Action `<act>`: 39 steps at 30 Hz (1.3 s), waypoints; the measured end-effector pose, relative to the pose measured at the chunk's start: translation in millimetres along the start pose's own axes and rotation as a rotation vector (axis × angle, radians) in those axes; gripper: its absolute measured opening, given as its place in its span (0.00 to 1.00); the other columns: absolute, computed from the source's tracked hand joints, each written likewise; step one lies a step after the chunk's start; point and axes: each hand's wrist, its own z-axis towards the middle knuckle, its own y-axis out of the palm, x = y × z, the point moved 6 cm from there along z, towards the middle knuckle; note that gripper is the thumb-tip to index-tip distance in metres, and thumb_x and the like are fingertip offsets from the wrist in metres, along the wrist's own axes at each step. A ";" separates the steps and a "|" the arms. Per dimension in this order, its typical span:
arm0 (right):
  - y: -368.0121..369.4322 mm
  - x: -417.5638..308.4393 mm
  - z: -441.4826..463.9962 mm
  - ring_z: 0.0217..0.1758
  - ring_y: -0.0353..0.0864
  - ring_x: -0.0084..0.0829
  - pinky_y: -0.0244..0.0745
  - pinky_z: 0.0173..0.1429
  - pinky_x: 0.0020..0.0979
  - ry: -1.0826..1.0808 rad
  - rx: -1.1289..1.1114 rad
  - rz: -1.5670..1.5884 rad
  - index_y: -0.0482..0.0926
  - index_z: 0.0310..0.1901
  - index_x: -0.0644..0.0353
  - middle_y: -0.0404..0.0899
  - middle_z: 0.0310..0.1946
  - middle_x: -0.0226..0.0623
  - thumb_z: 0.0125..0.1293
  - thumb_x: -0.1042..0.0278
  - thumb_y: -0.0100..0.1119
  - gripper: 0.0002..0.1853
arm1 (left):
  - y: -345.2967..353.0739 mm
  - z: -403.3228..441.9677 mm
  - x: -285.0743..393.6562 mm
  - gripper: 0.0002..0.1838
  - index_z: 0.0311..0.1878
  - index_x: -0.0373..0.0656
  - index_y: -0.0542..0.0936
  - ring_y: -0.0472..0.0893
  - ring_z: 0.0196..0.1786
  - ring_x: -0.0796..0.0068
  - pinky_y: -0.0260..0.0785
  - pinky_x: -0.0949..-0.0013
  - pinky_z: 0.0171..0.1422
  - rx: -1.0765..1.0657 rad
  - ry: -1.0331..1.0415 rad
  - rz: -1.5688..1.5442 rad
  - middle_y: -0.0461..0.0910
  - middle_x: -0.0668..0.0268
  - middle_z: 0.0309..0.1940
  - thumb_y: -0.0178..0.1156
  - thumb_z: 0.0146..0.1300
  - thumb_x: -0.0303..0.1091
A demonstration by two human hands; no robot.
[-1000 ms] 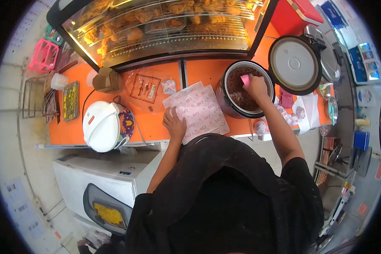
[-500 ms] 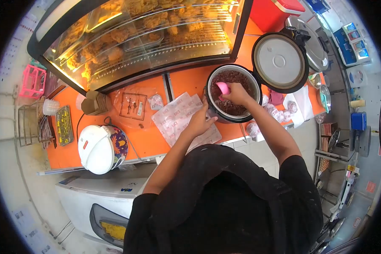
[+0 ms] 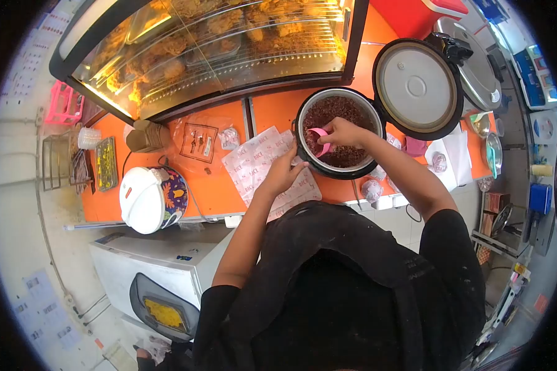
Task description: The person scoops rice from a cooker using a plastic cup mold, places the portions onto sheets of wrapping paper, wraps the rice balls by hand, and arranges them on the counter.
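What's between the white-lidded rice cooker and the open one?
In the head view: a cord, bare orange counter, then printed wrapping papers with the left hand partly over them.

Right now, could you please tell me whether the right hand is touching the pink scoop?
Touching: the head view shows the right hand gripping the pink scoop, with no gap between them.

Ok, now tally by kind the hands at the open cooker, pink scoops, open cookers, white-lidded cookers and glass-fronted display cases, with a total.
Hands: 2 (left hand, right hand)
Pink scoop: 1
Open cooker: 1
White-lidded cooker: 1
Glass-fronted display case: 1
Total: 6
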 end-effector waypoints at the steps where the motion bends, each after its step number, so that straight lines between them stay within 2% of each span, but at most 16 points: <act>1: -1.4 -2.0 -1.0 0.32 0.88 0.27 0.83 0.37 0.27 -0.013 -0.043 0.003 0.86 0.44 0.73 0.88 0.31 0.40 0.61 0.65 0.70 0.18 | 0.3 0.9 -2.4 0.43 0.81 0.35 0.50 0.77 0.67 0.48 0.74 0.58 0.66 -0.005 0.012 -0.015 0.72 0.39 0.68 0.62 0.71 0.34; 5: -16.8 -16.4 -20.4 0.33 0.88 0.25 0.84 0.37 0.27 -0.012 -0.095 0.108 0.86 0.46 0.73 0.88 0.33 0.41 0.62 0.63 0.72 0.19 | 6.4 -0.1 -12.9 0.46 0.81 0.34 0.46 0.77 0.67 0.45 0.75 0.58 0.67 0.081 0.108 -0.081 0.66 0.38 0.72 0.63 0.71 0.38; 7: -21.4 -19.9 -29.5 0.36 0.89 0.32 0.85 0.42 0.33 -0.093 -0.101 -0.188 0.83 0.54 0.69 0.88 0.37 0.42 0.62 0.65 0.71 0.22 | 16.5 -7.3 -27.1 0.48 0.81 0.32 0.45 0.77 0.68 0.46 0.74 0.58 0.68 0.117 0.032 -0.086 0.63 0.38 0.74 0.64 0.70 0.39; 9: -2.0 -31.3 -44.7 0.44 0.88 0.43 0.83 0.51 0.40 -0.562 0.179 -1.073 0.78 0.62 0.65 0.87 0.43 0.44 0.59 0.66 0.69 0.29 | 24.7 -17.4 -28.9 0.49 0.80 0.30 0.45 0.76 0.69 0.47 0.73 0.58 0.69 0.144 -0.044 -0.095 0.61 0.37 0.75 0.65 0.70 0.40; 10: 7.6 -18.6 -44.4 0.52 0.84 0.52 0.79 0.58 0.45 -0.501 0.039 -1.136 0.73 0.67 0.64 0.85 0.46 0.47 0.57 0.67 0.69 0.34 | 33.3 -20.8 -32.2 0.51 0.80 0.29 0.43 0.76 0.69 0.47 0.72 0.58 0.69 0.067 -0.122 -0.132 0.59 0.37 0.76 0.66 0.69 0.41; 13: -11.6 -15.2 -45.1 0.52 0.84 0.51 0.79 0.57 0.46 -0.295 0.167 -1.029 0.73 0.66 0.65 0.84 0.47 0.51 0.57 0.65 0.69 0.34 | 53.1 -24.6 -28.2 0.52 0.80 0.28 0.40 0.76 0.69 0.48 0.72 0.58 0.69 -0.013 -0.164 -0.258 0.59 0.36 0.76 0.66 0.69 0.41; 15: -20.2 -29.3 -52.1 0.47 0.85 0.53 0.80 0.55 0.46 -0.349 0.246 -0.990 0.76 0.60 0.68 0.85 0.45 0.56 0.54 0.61 0.73 0.33 | 63.5 -23.4 -22.0 0.52 0.80 0.28 0.40 0.76 0.69 0.48 0.73 0.58 0.69 -0.013 -0.136 -0.350 0.60 0.36 0.75 0.66 0.69 0.40; 17: -20.0 -14.7 -44.8 0.41 0.86 0.54 0.81 0.51 0.46 -0.071 0.149 -0.944 0.82 0.53 0.70 0.85 0.37 0.57 0.52 0.57 0.75 0.30 | 62.4 -22.5 -10.2 0.49 0.79 0.28 0.41 0.77 0.67 0.50 0.74 0.58 0.68 0.039 -0.019 -0.313 0.64 0.37 0.73 0.65 0.70 0.36; 21: -3.1 -4.0 -30.7 0.37 0.86 0.54 0.81 0.47 0.46 -0.284 0.137 -0.725 0.86 0.43 0.71 0.84 0.32 0.59 0.52 0.54 0.76 0.27 | 62.8 -23.2 -8.9 0.42 0.76 0.29 0.50 0.78 0.66 0.51 0.74 0.57 0.68 -0.024 -0.134 -0.356 0.69 0.40 0.69 0.64 0.70 0.33; 23: 5.6 -6.7 -14.0 0.37 0.86 0.55 0.80 0.47 0.44 -0.304 0.096 -0.632 0.87 0.40 0.72 0.84 0.33 0.61 0.52 0.52 0.75 0.26 | 65.1 -20.9 -6.1 0.37 0.74 0.30 0.55 0.78 0.66 0.52 0.73 0.57 0.70 -0.049 -0.026 -0.385 0.71 0.42 0.67 0.63 0.70 0.30; 25: 5.1 -11.7 -8.6 0.33 0.88 0.45 0.81 0.44 0.39 -0.292 0.084 -0.652 0.87 0.38 0.72 0.85 0.29 0.58 0.55 0.54 0.74 0.23 | 65.6 -20.0 -5.6 0.35 0.73 0.30 0.56 0.78 0.66 0.52 0.73 0.57 0.70 -0.059 -0.040 -0.378 0.72 0.42 0.66 0.63 0.70 0.30; 27: 4.7 0.5 -7.9 0.31 0.87 0.31 0.81 0.41 0.33 -0.058 -0.082 -0.358 0.87 0.41 0.71 0.86 0.27 0.47 0.60 0.57 0.73 0.20 | 66.4 -19.9 -7.6 0.33 0.72 0.30 0.58 0.79 0.66 0.52 0.73 0.57 0.70 -0.070 -0.054 -0.370 0.73 0.43 0.64 0.62 0.70 0.30; 31: -11.3 8.1 -14.7 0.31 0.85 0.22 0.81 0.39 0.28 0.017 -0.102 -0.170 0.87 0.44 0.69 0.86 0.28 0.38 0.63 0.59 0.71 0.19 | 62.7 -24.1 1.8 0.35 0.72 0.29 0.56 0.78 0.67 0.51 0.72 0.57 0.71 0.006 -0.102 -0.394 0.75 0.42 0.63 0.62 0.70 0.30; 35: -37.5 -23.5 -32.4 0.32 0.87 0.30 0.82 0.41 0.33 -0.052 -0.151 -0.129 0.87 0.46 0.68 0.87 0.29 0.41 0.61 0.57 0.73 0.21 | 72.9 -24.2 -22.4 0.34 0.72 0.31 0.57 0.82 0.60 0.58 0.76 0.63 0.63 0.089 -0.256 -0.262 0.78 0.47 0.57 0.62 0.71 0.31; 37: -47.7 -22.0 -29.8 0.34 0.88 0.42 0.81 0.44 0.39 -0.231 -0.080 -0.814 0.87 0.44 0.66 0.87 0.30 0.50 0.55 0.57 0.75 0.21 | 77.9 -22.8 -12.5 0.32 0.71 0.32 0.59 0.82 0.55 0.65 0.76 0.67 0.59 -0.057 -0.341 -0.524 0.78 0.51 0.54 0.62 0.71 0.30; 39: -29.6 0.1 -26.0 0.36 0.86 0.52 0.79 0.46 0.43 -0.168 -0.086 -0.945 0.86 0.40 0.67 0.85 0.32 0.56 0.52 0.57 0.74 0.21 | 86.5 -23.9 -6.8 0.31 0.70 0.33 0.60 0.81 0.50 0.72 0.76 0.70 0.54 -0.210 -0.419 -0.778 0.79 0.56 0.50 0.62 0.71 0.29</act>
